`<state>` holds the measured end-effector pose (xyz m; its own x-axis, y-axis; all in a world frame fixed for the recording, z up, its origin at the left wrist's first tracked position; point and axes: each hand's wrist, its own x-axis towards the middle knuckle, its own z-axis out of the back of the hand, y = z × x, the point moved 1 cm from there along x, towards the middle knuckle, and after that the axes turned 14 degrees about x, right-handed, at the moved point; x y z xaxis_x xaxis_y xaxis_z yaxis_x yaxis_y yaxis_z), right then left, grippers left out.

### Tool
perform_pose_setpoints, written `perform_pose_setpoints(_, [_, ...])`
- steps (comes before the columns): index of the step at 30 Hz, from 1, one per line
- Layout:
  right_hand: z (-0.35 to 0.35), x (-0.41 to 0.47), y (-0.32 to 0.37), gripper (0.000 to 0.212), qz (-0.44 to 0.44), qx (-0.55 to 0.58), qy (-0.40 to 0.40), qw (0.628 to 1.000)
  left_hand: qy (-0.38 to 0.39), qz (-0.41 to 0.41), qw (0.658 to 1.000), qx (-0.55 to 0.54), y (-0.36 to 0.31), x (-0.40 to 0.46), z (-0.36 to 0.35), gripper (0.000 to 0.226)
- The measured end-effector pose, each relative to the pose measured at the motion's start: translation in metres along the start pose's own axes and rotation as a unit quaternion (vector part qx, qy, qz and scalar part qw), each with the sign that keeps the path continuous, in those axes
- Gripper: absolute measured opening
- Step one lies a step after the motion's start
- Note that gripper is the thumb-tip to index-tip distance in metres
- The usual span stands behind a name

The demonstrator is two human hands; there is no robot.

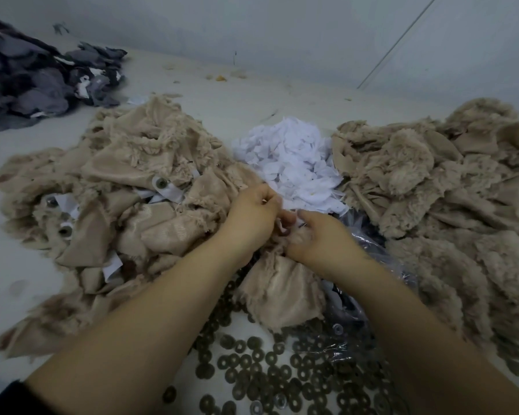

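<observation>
Beige fluff hides the fingertips where both hands meet, and blur smears that spot. The left hand (252, 214) curls knuckles-up and the right hand (321, 239) curls toward it, both clutching the fuzzy top of a beige fabric piece (282, 290), which droops just below the grip. Beyond the grip lie crumpled white scraps (291, 163). Either side lie shaggy plush heaps, and below are dark ring-shaped washers (267, 366), cut off by the frame's edge.
</observation>
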<state>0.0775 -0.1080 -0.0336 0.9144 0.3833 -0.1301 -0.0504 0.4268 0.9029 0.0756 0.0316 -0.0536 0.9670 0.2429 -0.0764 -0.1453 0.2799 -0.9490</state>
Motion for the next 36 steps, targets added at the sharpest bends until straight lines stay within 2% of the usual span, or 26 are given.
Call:
perform_pose_setpoints(3, [0.006,-0.012,-0.005,0.082,-0.009,-0.049,-0.023,0.999,-0.019,0.024,0.999,-0.009,0.003,0.014,-0.001,0.027])
perform_pose_setpoints(5, [0.011,-0.022,-0.010,0.088,-0.004,0.022,-0.010,1.000,-0.028,0.032,0.999,-0.010,0.002,0.019,0.000,0.028])
perform_pose_setpoints(9, [0.017,-0.043,-0.014,0.065,-0.027,0.195,-0.005,0.980,-0.066,0.009,0.997,-0.037,-0.009,0.010,0.009,0.023])
perform_pose_setpoints(12, [0.019,-0.047,-0.020,0.050,-0.017,0.252,-0.046,0.966,-0.089,-0.040,0.995,-0.003,-0.016,-0.011,0.022,0.016])
perform_pose_setpoints(14, [0.017,-0.049,-0.022,0.047,-0.002,0.249,-0.069,0.966,-0.048,-0.046,0.998,-0.023,-0.020,-0.027,0.023,0.014])
perform_pose_setpoints(17, [0.005,-0.046,-0.026,0.041,-0.007,0.247,-0.077,0.966,0.057,-0.035,0.997,-0.028,-0.024,-0.051,0.016,0.014])
perform_pose_setpoints(19, [-0.004,-0.047,-0.028,0.036,-0.008,0.250,-0.069,0.966,0.089,-0.047,0.995,-0.010,-0.025,-0.064,0.012,0.016])
perform_pose_setpoints(23, [-0.009,-0.046,-0.031,0.032,-0.013,0.239,-0.083,0.967,0.089,-0.110,0.989,0.047,-0.023,-0.079,0.011,0.047])
perform_pose_setpoints(28, [-0.008,-0.049,-0.033,0.025,0.006,0.268,-0.073,0.961,0.090,-0.155,0.982,0.057,-0.017,-0.084,0.010,0.058])
perform_pose_setpoints(30, [-0.009,-0.050,-0.034,0.024,0.013,0.264,-0.069,0.962,0.083,-0.163,0.981,0.061,-0.013,-0.083,0.010,0.058])
perform_pose_setpoints(36, [-0.007,-0.050,-0.036,0.021,0.025,0.263,-0.087,0.961,0.018,-0.148,0.988,0.042,-0.001,-0.079,0.006,0.038])
